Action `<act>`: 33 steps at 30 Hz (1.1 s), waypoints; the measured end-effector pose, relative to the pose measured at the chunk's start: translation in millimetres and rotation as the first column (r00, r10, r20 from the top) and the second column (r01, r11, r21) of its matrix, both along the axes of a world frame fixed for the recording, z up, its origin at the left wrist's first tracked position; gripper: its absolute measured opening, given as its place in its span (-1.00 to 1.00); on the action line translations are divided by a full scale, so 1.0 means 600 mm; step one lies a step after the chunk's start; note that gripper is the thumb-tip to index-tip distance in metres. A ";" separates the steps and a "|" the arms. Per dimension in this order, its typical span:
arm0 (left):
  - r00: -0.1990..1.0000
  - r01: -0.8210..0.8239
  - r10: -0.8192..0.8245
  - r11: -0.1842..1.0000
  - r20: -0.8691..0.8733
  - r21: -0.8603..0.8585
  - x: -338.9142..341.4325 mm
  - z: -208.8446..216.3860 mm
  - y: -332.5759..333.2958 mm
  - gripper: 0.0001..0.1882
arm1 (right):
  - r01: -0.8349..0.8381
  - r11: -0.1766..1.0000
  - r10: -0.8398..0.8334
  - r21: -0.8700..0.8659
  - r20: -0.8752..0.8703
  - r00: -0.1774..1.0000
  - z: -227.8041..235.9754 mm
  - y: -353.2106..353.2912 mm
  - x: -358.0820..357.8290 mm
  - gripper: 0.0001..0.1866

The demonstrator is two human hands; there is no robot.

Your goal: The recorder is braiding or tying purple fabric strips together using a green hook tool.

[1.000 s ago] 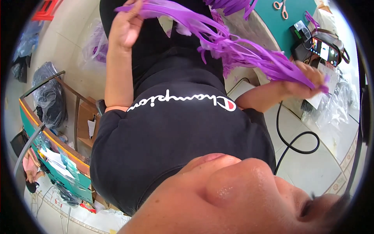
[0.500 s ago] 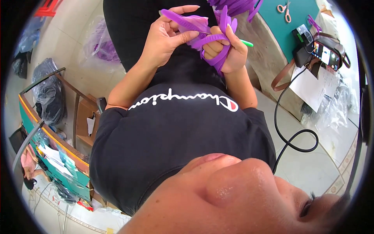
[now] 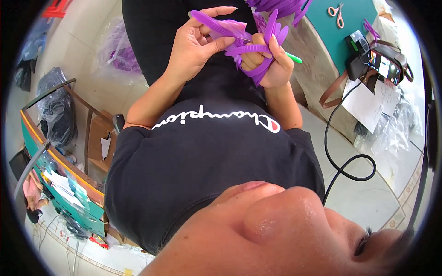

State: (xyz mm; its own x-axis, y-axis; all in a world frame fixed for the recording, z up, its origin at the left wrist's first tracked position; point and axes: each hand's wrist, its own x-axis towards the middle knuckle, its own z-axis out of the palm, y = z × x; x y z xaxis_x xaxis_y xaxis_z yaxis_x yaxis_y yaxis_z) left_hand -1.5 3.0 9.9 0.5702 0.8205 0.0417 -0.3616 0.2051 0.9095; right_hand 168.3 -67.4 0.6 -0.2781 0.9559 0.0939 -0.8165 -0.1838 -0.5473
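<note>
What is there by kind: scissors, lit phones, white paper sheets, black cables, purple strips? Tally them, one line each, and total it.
Scissors: 1
Lit phone: 1
White paper sheet: 1
Black cable: 1
Purple strips: too bunched to count
Total, strips left out: 4

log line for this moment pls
left hand: pinching purple strips | right hand: gripping the bundle, green stick | scissors: on table
</note>
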 end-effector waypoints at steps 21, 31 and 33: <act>0.999 0.039 -0.038 0.999 -0.037 0.033 0.000 -0.003 -0.004 -0.46 | 0.304 0.948 -0.264 0.093 0.761 0.593 0.028 -0.009 -0.016 -0.68; 0.426 0.903 -0.784 0.345 0.451 -0.254 -0.046 0.014 0.038 -0.30 | 0.474 0.868 -0.459 -0.150 0.124 0.880 0.009 0.040 0.223 -0.65; 0.390 0.920 -0.784 0.304 0.482 -0.249 -0.042 0.009 0.037 -0.50 | 0.304 0.937 -0.317 -0.171 -0.060 0.946 0.008 0.036 0.227 -0.66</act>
